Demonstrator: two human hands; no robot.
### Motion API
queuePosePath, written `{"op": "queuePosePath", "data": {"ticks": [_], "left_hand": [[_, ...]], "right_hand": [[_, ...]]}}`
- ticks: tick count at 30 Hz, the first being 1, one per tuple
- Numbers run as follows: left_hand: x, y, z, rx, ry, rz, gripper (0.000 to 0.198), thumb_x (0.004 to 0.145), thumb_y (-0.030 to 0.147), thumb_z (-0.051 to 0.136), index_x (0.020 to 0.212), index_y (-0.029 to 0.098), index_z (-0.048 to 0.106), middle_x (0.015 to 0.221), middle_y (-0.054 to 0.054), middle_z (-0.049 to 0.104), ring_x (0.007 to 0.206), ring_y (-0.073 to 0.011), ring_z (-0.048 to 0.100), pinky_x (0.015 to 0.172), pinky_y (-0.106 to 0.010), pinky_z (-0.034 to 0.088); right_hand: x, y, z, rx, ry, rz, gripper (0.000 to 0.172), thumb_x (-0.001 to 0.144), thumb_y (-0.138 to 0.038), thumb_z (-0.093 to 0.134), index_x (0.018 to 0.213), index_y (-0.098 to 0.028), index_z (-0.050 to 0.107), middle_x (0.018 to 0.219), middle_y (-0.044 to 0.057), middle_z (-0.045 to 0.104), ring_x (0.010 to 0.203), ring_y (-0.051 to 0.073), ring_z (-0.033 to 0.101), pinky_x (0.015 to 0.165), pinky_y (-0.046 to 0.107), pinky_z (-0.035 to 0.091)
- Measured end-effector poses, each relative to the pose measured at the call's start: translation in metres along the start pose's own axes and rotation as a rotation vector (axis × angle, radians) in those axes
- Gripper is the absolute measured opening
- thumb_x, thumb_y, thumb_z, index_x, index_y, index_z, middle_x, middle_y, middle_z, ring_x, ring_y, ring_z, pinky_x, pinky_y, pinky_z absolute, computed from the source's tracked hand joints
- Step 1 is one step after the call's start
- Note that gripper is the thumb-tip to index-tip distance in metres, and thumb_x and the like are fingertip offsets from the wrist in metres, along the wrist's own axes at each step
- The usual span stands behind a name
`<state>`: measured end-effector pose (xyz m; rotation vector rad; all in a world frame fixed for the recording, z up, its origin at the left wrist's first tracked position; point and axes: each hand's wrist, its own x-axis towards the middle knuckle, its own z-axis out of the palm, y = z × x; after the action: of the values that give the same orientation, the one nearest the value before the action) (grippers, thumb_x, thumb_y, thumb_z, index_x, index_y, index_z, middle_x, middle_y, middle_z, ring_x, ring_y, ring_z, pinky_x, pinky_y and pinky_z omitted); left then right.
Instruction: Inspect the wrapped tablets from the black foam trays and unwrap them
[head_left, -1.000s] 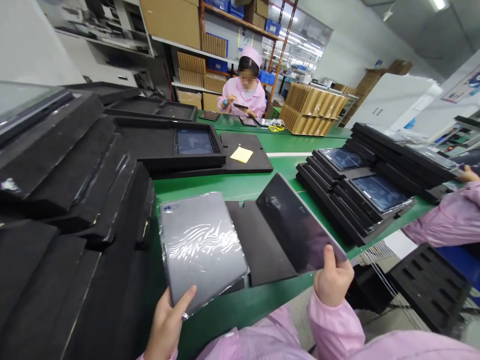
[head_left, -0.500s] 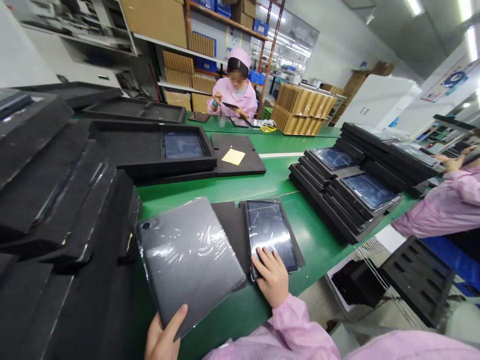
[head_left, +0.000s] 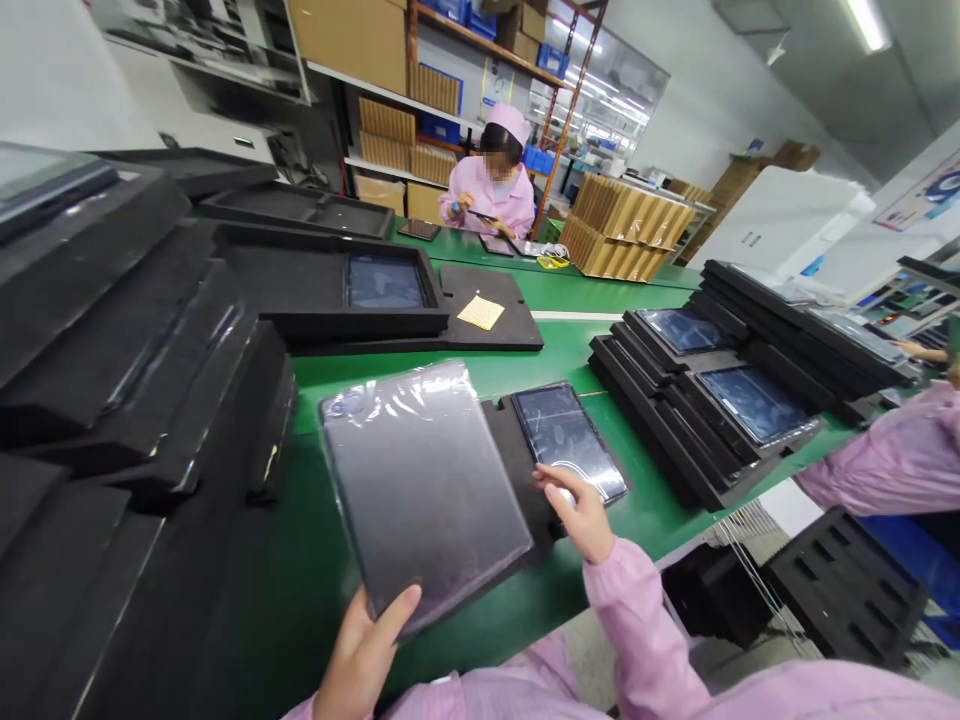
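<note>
My left hand [head_left: 367, 640] grips the lower edge of a grey tablet [head_left: 424, 490] in clear plastic film, thumb on its back. The tablet is tilted, with its camera corner at the upper left. To its right, a second tablet [head_left: 566, 430] lies screen up on a black foam board [head_left: 517, 465], which the grey tablet partly covers. Above the lower left of that second tablet is my right hand [head_left: 581, 510], holding nothing, its fingers loosely bent and apart. Whether its fingertips touch the screen I cannot tell.
Black foam trays [head_left: 90, 340] are stacked high at the left. More stacked trays [head_left: 697, 400] with tablets stand at the right. Behind lie an open tray [head_left: 285, 270] and a foam lid with a yellow note [head_left: 481, 312]. One co-worker [head_left: 495, 185] sits opposite; another person's sleeve [head_left: 885, 455] shows at right.
My right hand has lifted from flat on the second tablet and drawn its fingers in. The grey tablet is still in my left hand, turned slightly. The whole view has shifted a little.
</note>
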<state>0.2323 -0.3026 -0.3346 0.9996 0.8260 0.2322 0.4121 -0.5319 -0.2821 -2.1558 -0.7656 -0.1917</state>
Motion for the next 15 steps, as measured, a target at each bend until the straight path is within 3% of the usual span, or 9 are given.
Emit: {"op": "queuePosePath", "data": {"ticks": [2, 6, 12, 14, 15], "left_hand": [[0.004, -0.007, 0.008, -0.008, -0.08, -0.008, 0.069, 0.048, 0.06, 0.084, 0.107, 0.026, 0.073, 0.105, -0.004, 0.079, 0.117, -0.0339, 0.067, 0.106, -0.041, 0.052], [0.013, -0.019, 0.014, -0.011, -0.2, -0.058, 0.066, 0.045, 0.058, 0.087, 0.101, 0.025, 0.075, 0.11, -0.006, 0.078, 0.12, -0.035, 0.064, 0.111, -0.044, 0.046], [0.018, -0.022, 0.018, -0.08, -0.306, -0.024, 0.062, 0.054, 0.055, 0.086, 0.106, 0.025, 0.074, 0.115, -0.006, 0.077, 0.119, -0.034, 0.065, 0.111, -0.045, 0.046], [0.016, -0.018, 0.022, -0.063, -0.323, -0.006, 0.063, 0.056, 0.054, 0.085, 0.111, 0.024, 0.073, 0.12, -0.007, 0.075, 0.123, -0.0337, 0.062, 0.113, -0.044, 0.045], [0.015, -0.017, 0.024, -0.046, -0.316, 0.003, 0.064, 0.056, 0.054, 0.085, 0.111, 0.023, 0.072, 0.121, -0.008, 0.074, 0.125, -0.0339, 0.061, 0.113, -0.044, 0.044]], "right_hand": [[0.005, -0.019, 0.022, 0.071, 0.06, 0.014, 0.03, 0.097, -0.036, 0.054, 0.11, -0.021, 0.077, 0.091, 0.009, 0.08, 0.075, 0.023, 0.077, 0.069, 0.036, 0.064], [0.01, -0.043, 0.056, 0.126, 0.261, 0.014, 0.028, 0.096, -0.037, 0.058, 0.092, -0.017, 0.077, 0.077, 0.007, 0.078, 0.061, 0.019, 0.073, 0.054, 0.028, 0.059], [0.013, -0.058, 0.068, 0.062, 0.563, -0.106, 0.009, 0.087, -0.023, 0.071, 0.082, -0.021, 0.078, 0.079, 0.007, 0.075, 0.072, 0.021, 0.068, 0.069, 0.036, 0.055], [0.011, -0.073, 0.072, 0.075, 0.542, -0.167, 0.011, 0.086, -0.017, 0.071, 0.08, -0.023, 0.077, 0.079, 0.005, 0.075, 0.074, 0.02, 0.068, 0.074, 0.036, 0.056], [0.008, -0.083, 0.075, 0.113, 0.464, -0.21, 0.014, 0.087, -0.014, 0.068, 0.081, -0.024, 0.076, 0.078, 0.003, 0.075, 0.074, 0.019, 0.069, 0.077, 0.036, 0.057]]}}
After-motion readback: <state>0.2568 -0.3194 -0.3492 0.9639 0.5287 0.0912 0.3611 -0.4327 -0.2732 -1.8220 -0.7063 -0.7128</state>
